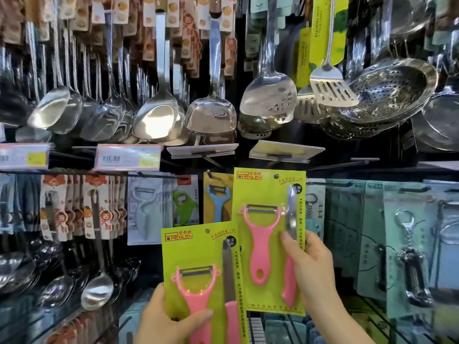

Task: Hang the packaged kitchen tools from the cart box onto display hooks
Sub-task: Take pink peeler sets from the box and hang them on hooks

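The right hand [313, 271] pinches one lime-green peeler pack [269, 239] upright before the hanging display, its punch hole at twelve o'clock. At seven o'clock from it, the left hand [171, 321] grips a second matching pack [202, 276], overlapping its corner.

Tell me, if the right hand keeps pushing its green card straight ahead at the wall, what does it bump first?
Probably the pale teal cards hanging just behind it. The right hand holds the raised green card in front of them; the blue peeler card hangs just left. How far back they are is hard to judge.
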Demonstrator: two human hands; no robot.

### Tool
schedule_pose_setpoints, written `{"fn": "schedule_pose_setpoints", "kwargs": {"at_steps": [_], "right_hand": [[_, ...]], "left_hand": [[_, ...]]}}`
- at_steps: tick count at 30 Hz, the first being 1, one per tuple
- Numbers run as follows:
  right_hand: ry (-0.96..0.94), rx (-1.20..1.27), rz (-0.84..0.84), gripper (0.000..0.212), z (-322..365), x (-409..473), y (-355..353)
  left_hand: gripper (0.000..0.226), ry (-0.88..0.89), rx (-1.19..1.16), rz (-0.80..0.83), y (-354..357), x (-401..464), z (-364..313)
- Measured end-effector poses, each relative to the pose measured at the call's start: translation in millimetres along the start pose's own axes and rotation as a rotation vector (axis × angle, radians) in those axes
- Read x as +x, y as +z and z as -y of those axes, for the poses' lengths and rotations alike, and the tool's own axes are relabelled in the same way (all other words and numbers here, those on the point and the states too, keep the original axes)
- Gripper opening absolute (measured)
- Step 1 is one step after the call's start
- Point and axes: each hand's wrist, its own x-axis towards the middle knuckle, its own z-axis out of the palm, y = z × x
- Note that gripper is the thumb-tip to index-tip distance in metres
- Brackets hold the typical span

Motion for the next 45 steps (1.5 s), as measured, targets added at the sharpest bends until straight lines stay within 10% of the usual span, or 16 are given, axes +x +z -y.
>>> {"fn": "schedule_pose_setpoints", "kwargs": {"at_steps": [5,12,21,30,45], "right_hand": [[0.046,-0.154,0.037,0.015,-10,22,2],[0.268,-0.306,0.156,0.079,-11,72,2],[0.068,-0.405,0.573,0.105,-5,-4,-18],[-0.223,-0.397,0.228,0.080,21,-15,-27],[-0.246,-0.464,0.122,0.072,27,0,-21]], "left_hand": [[0.087,-0.023,0.006,0.013,6,-2,-3],[0.073,-0.001,0.000,0.000,17,0,-2],[0.049,0.044,0.030,0.028,51,11,-18],[0.055,0.126,0.011,0.120,75,20,-60],[0.106,-0.007,0.103,0.180,89,38,-79]]}}
